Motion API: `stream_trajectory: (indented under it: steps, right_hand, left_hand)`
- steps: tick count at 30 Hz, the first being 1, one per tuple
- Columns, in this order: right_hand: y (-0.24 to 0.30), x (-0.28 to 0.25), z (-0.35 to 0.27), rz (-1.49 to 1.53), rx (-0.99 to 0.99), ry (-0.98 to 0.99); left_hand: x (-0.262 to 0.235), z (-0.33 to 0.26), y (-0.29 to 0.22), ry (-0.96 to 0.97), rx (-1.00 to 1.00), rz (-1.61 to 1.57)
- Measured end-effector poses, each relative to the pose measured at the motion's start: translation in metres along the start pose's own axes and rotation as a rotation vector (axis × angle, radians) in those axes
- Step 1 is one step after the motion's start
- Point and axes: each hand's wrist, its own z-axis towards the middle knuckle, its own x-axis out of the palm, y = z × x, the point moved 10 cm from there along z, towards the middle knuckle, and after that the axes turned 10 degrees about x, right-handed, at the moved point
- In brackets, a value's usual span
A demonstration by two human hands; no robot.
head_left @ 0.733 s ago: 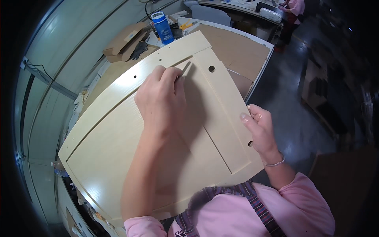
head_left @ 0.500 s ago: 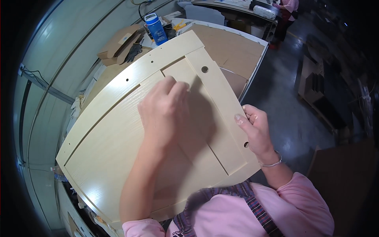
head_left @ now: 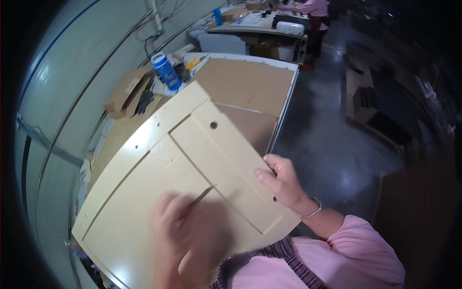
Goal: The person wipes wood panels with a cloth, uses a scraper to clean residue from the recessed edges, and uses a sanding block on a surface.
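A large cream wooden panel (head_left: 126,212) with grooves and several round holes lies tilted in front of me. My right hand (head_left: 284,183) grips its right edge, thumb on top and fingers curled beneath. Over the middle of the panel is my left hand (head_left: 171,221), blurred, its fingers closed round a slim dark pointed tool (head_left: 201,196). The tip of that tool meets the long groove near the panel's centre. What kind of tool it is cannot be made out, as the hand hides its other end.
Behind the panel stands a workbench topped with brown board (head_left: 245,84). A blue bottle (head_left: 166,72), an open cardboard box (head_left: 126,91) and a dark glove (head_left: 143,102) are at the back left. Dark stacked boards (head_left: 378,108) stand on the right-hand floor. A person in pink (head_left: 315,19) works at a far bench.
My left hand has moved down the panel toward me, and the slim tool now shows. The panel sits lower in view; my right hand keeps hold of its edge.
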Motion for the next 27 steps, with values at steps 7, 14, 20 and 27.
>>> stream_trajectory:
  steps: [7,14,20,27]
  right_hand:
    - [0.036,0.005,0.004,-0.054,-0.074,-0.046]
    - [0.066,0.049,0.036,0.115,-0.224,-0.008]
    - [0.100,0.069,0.055,0.309,-0.417,0.006]
    - [0.099,0.063,0.059,0.478,-0.560,0.002]
  left_hand:
    - [-0.249,-0.289,0.096,-0.955,-0.568,0.343]
    - [-0.294,-0.440,0.086,-1.070,-0.731,0.239]
    - [-0.299,-0.454,0.081,-1.276,-0.497,-0.014]
    - [-0.280,-0.418,0.042,-1.235,-0.287,-0.114]
